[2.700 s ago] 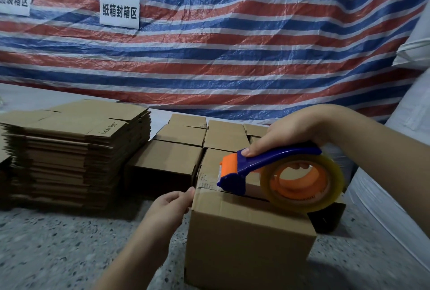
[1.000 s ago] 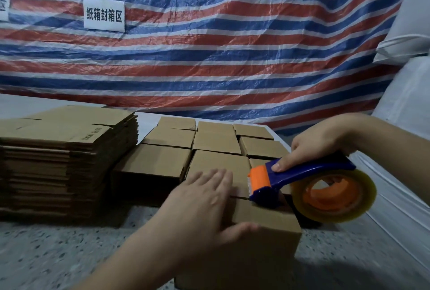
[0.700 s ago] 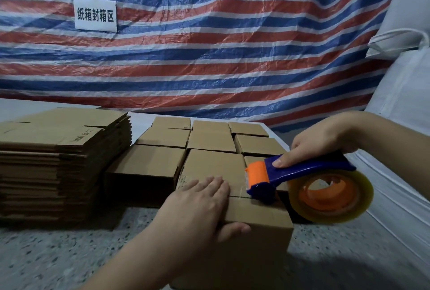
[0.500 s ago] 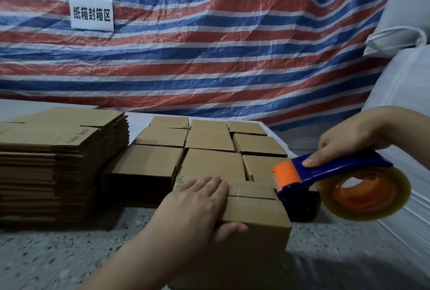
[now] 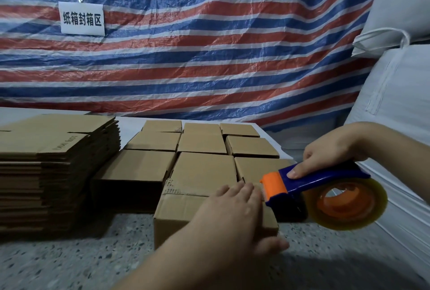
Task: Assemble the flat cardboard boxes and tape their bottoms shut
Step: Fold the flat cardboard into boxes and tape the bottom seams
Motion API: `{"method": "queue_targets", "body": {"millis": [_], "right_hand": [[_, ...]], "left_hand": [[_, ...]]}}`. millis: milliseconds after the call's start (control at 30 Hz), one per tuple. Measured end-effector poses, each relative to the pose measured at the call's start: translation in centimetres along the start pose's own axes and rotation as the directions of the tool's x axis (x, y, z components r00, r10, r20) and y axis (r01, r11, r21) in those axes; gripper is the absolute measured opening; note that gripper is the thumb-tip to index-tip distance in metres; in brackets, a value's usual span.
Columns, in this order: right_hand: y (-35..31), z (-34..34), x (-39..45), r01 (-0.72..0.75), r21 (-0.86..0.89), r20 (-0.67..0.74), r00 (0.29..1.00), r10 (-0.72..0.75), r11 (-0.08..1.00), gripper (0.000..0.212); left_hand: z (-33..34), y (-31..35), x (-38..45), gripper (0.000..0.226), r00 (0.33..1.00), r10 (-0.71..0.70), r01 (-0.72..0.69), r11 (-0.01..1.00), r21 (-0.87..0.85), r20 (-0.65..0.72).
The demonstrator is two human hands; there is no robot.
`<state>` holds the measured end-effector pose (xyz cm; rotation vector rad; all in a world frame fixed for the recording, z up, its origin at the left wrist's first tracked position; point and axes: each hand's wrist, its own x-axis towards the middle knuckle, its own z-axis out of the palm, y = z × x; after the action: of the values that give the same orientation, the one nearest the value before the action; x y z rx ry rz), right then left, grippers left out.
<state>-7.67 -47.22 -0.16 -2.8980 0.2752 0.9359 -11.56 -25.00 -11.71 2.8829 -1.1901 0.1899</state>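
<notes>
A small assembled cardboard box (image 5: 176, 215) stands on the speckled floor in front of me, with a strip of clear tape along its top seam. My left hand (image 5: 235, 217) lies flat on the box's right part, fingers spread, thumb over the near right edge. My right hand (image 5: 325, 152) grips the blue handle of a tape dispenser (image 5: 325, 194) with an orange head and a clear tape roll. The dispenser sits just off the box's right end.
A tall stack of flat cardboard boxes (image 5: 53, 168) stands at the left. Several assembled boxes (image 5: 202, 143) sit in rows behind the one I hold. A striped tarp (image 5: 209, 56) with a white sign hangs behind. White sacks (image 5: 400, 126) rise at the right.
The dispenser ran rightward across the box top and came off its right end. My left hand moved from the box's left corner onto its top and slid toward the right end.
</notes>
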Motion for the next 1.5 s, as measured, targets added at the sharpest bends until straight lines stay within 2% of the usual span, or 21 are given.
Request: {"method": "queue_targets", "body": {"millis": [100,200,300,467,667,733,833,900,1033,1167,1300,1367,1400,1433,1467,1500], "right_hand": [[0.6,-0.1,0.0,0.013,0.004,0.008,1.000,-0.013,1.000,0.075],[1.8,-0.9,-0.7,0.046,0.082,0.038,0.998,-0.049,0.996,0.073],[3.0,-1.6,-2.0,0.029,0.050,0.045,0.999,-0.031,0.998,0.071],[0.9,-0.2,-1.8,-0.124,-0.231,-0.055,0.992,0.115,0.965,0.069],[-1.5,6.1,3.0,-0.212,-0.508,-0.205,0.971,0.122,0.835,0.055],[-0.3,8.2,4.6,-0.203,-0.438,-0.301,0.951,0.070,0.875,0.056],[1.3,10.6,6.1,-0.159,-0.263,-0.543,0.840,-0.010,0.952,0.054],[2.0,12.5,7.1,-0.141,-0.180,-0.623,0.782,-0.002,0.974,0.054],[3.0,16.7,9.2,-0.098,-0.045,-0.670,0.741,0.043,0.994,0.056],[3.3,19.7,10.2,-0.091,0.011,-0.742,0.667,0.069,0.996,0.059],[2.8,19.5,9.1,-0.096,0.119,-0.725,0.672,0.152,0.988,0.064],[2.2,18.2,7.8,-0.075,0.176,-0.776,0.602,0.185,0.982,0.072],[1.9,17.4,7.0,0.025,0.243,-0.805,0.564,0.187,0.970,0.076],[1.5,16.6,6.2,0.190,0.360,-0.806,0.556,0.202,0.914,0.081],[0.9,15.9,5.4,0.356,0.512,-0.762,0.609,0.221,0.782,0.085],[0.3,15.3,4.8,0.436,0.662,-0.663,0.720,0.204,0.610,0.088]], "left_hand": [[0.9,0.0,0.5,0.089,1.000,-0.013,0.012,0.999,0.037,0.007],[1.1,-0.1,0.5,0.089,1.000,-0.002,0.002,0.999,0.038,0.007],[1.2,-0.2,0.4,0.088,1.000,0.007,-0.007,1.000,0.025,-0.005],[1.6,-0.3,0.4,0.083,0.995,0.041,-0.040,0.999,0.013,-0.086],[1.6,-0.4,0.2,0.074,0.993,0.061,-0.058,0.998,0.035,-0.098],[1.7,-0.4,0.2,0.073,0.991,0.064,-0.059,0.997,0.045,-0.120],[1.9,-0.4,0.3,0.072,0.989,0.062,-0.057,0.997,0.047,-0.132],[2.0,-0.5,0.3,0.072,0.989,0.063,-0.058,0.998,0.037,-0.134],[2.2,-0.7,0.3,0.072,0.987,0.066,-0.063,0.998,0.026,-0.149],[2.2,-0.7,0.3,0.073,0.987,0.067,-0.066,0.998,0.010,-0.143],[2.2,-0.6,0.2,0.075,0.987,0.066,-0.065,0.998,0.011,-0.145],[2.1,-0.5,0.2,0.075,0.988,0.064,-0.063,0.998,0.012,-0.142],[2.1,-0.5,0.2,0.075,0.988,0.062,-0.061,0.998,0.012,-0.140],[2.1,-0.5,0.2,0.074,0.988,0.061,-0.060,0.998,0.014,-0.140],[2.0,-0.4,0.2,0.074,0.988,0.063,-0.061,0.998,0.019,-0.144],[2.0,-0.4,0.2,0.074,0.986,0.066,-0.063,0.998,0.026,-0.154]]}}
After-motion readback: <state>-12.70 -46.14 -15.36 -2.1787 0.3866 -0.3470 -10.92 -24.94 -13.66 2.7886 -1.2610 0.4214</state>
